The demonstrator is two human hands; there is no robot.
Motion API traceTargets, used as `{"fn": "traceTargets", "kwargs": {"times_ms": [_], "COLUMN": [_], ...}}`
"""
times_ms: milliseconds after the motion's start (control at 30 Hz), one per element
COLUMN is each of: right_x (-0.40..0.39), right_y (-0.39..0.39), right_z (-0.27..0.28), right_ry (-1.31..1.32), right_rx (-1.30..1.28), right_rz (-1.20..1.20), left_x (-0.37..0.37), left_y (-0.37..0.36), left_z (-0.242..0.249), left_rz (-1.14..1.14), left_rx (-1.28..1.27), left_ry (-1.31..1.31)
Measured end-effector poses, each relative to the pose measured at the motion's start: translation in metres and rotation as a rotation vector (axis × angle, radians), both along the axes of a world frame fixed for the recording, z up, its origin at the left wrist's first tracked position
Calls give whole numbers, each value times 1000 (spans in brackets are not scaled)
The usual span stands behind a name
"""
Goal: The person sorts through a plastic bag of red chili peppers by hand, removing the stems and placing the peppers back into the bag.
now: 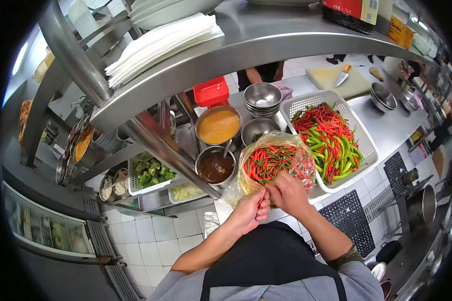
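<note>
An open clear plastic bag (242,170) full of small red chili peppers (268,161) with green stems lies on the counter in front of me. At its near edge my two hands meet. My left hand (248,213) is closed, and a bit of a red chili pepper (260,201) shows between its fingers. Pinched fingers of my right hand (288,194) touch the left fingertips; what they grip is hidden. Right of the bag stands a white perforated basket (370,150) heaped with red chili peppers (327,118) and green chili peppers (336,150).
Pots of orange liquid (218,126) and dark sauce (215,167) stand left of the bag, with stacked metal bowls (262,95) behind. A knife (342,76) rests on a cutting board (331,83). A steel shelf (266,42) crosses overhead. Another person's arm (253,75) shows beyond.
</note>
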State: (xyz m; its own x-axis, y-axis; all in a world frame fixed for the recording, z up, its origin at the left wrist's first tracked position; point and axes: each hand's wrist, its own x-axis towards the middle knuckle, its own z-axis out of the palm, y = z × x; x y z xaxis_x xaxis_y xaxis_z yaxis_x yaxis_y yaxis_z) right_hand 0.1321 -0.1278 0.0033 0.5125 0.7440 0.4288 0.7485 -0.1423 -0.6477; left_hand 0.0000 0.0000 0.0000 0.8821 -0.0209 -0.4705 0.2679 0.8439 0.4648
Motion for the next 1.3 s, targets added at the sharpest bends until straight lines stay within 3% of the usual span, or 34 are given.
{"fn": "traceTargets", "kwargs": {"times_ms": [67,167,333,700,800,1000,1100,1233,1300], "right_x": [11,48,74,41,29,49,61,61,57], "right_y": [18,11,48,-1,-5,-10,-6,-2,1], "right_z": [1,10,-7,32,29,4,-10,-2,3], "right_ry": [68,-29,-239,-205,-146,902,1131,1243,717], "right_rx": [26,-16,-269,220,223,101,-22,-26,104], "right_rz": [-16,-33,196,508,498,352,623,684,555], "left_x": [-7,-1,-6,3,16,18,17,16,16], "left_y": [8,-15,-5,-8,-16,-14,-15,-16,-17], "left_z": [8,9,10,6,11,10,10,4,5], "left_rz": [57,129,169,192,276,32,-92,-95,0], "left_rx": [65,208,205,171,211,383,281,18,-123], "left_ry": [4,1,14,14,40,-14,-71,-143,-110]}}
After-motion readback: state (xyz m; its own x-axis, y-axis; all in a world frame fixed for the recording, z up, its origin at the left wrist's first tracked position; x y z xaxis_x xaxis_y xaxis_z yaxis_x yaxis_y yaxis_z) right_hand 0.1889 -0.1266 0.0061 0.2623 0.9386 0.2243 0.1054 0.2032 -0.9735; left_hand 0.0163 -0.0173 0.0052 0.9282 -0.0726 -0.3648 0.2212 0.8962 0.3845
